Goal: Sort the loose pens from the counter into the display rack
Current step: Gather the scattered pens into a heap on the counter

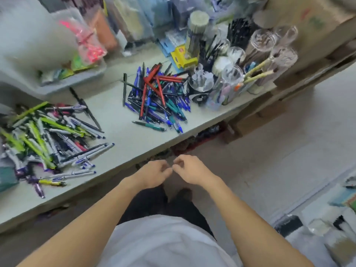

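Two heaps of loose pens lie on the pale counter. The middle pile holds blue, red, green and black pens. A second pile at the left has lime-green, white and purple pens. Clear and dark pen cups of the display stand at the counter's right end. My left hand and my right hand hang side by side just off the counter's front edge, fingertips nearly meeting, fingers loosely curled, nothing held. The frame is blurred.
A grey tray with packets sits at the back left. Hanging stationery packs line the back. Cardboard boxes stand at the right. Below lie a tiled floor and more goods at the lower right.
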The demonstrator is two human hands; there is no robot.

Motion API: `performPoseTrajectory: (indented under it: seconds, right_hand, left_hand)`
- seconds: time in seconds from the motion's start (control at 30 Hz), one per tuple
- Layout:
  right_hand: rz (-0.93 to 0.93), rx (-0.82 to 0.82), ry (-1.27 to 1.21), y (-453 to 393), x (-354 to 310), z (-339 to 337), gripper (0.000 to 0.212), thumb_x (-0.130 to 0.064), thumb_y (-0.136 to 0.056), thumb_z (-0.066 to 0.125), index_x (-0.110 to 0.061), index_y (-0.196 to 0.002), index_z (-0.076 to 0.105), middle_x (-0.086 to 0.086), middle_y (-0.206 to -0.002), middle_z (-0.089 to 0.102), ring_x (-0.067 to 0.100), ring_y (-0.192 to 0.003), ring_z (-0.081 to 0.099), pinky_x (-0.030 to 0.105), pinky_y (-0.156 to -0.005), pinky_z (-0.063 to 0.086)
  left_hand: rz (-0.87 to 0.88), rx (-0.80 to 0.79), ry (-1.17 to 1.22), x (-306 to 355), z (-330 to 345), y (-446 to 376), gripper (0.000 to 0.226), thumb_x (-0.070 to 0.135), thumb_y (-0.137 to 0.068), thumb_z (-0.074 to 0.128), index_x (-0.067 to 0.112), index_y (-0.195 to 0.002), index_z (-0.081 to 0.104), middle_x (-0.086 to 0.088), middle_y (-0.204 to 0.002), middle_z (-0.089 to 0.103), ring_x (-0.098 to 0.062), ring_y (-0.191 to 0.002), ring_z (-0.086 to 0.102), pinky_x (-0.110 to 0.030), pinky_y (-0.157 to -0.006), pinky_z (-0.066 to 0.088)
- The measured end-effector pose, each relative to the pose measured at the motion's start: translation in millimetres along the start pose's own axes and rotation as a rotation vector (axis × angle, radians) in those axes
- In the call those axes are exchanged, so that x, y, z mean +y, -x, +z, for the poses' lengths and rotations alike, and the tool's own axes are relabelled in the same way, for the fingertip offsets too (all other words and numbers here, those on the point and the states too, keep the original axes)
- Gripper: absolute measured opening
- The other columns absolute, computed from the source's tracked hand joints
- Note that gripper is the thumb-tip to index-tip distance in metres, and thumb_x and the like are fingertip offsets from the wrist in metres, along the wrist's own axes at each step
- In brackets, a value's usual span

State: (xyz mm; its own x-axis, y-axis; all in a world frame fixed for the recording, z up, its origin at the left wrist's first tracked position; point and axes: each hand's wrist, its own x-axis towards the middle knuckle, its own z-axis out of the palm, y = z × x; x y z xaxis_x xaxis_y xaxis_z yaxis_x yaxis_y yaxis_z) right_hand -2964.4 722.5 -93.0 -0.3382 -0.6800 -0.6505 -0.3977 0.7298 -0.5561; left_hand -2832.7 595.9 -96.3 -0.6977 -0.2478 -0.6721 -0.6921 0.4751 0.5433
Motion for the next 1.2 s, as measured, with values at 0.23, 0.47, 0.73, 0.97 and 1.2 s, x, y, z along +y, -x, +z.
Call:
performPoseTrajectory:
  seconds: [0.23,0.47,0.73,0.97,1.2]
  right_hand:
    - [-0.238,0.282,-0.089,-63.4,-61.3,-73.5,0.019,-0.023,-0.097,0.062,-0.015,-0.113,0.069,-0.002,-0.105,0.067,0.012,-0.095,0.061,0.032,-0.092,0.052]
    - [-0.309,0.462,0.275,-123.6,-86.1,-106.9,0.08,-0.053,-0.082,0.072,-0.039,-0.152,0.035,0.005,-0.165,0.011,0.033,-0.152,0.011,0.055,-0.118,0.026]
    - [-0.108,0.223,0.413,-171.1,-86.4,-109.8,0.119,-0.059,-0.069,0.084,-0.045,-0.159,0.007,0.001,-0.167,-0.021,0.041,-0.153,-0.002,0.062,-0.116,0.032]
    - [-0.198,0.271,0.358,-187.1,-78.0,-110.5,0.114,-0.056,-0.066,0.087,-0.042,-0.156,0.02,0.003,-0.163,0.008,0.031,-0.144,0.015,0.055,-0.112,0.037]
    - [-0.218,0.224,0.363,-188.4,-90.5,-107.7,0.114,-0.053,-0.069,0.087,-0.04,-0.158,0.017,0.006,-0.159,0.019,0.03,-0.143,0.021,0.048,-0.112,0.04]
  left_hand:
    - [-0.099,0.414,0.246,8.6,-64.4,-26.7,0.021,0.036,-0.097,0.056,0.02,-0.105,0.068,0.003,-0.094,0.07,-0.017,-0.085,0.063,-0.031,-0.076,0.049]
    - [-0.344,0.659,0.267,-13.9,-100.9,-54.1,0.062,0.042,-0.089,0.069,0.012,-0.136,0.042,-0.009,-0.127,0.048,-0.025,-0.092,0.061,-0.035,-0.075,0.048]
    - [-0.47,0.615,0.435,-5.5,-93.3,-86.3,0.089,0.035,-0.083,0.08,0.007,-0.148,0.026,-0.014,-0.138,0.038,-0.031,-0.119,0.055,-0.037,-0.094,0.047]
    - [-0.484,0.74,0.51,7.5,-104.3,-104.3,0.078,0.011,-0.084,0.078,0.006,-0.146,0.032,-0.015,-0.135,0.044,-0.028,-0.12,0.053,-0.029,-0.095,0.042]
    - [-0.444,0.648,0.552,-15.7,-124.6,-104.5,0.068,0.012,-0.079,0.08,0.006,-0.137,0.043,-0.007,-0.102,0.063,-0.029,-0.103,0.064,-0.035,-0.084,0.048]
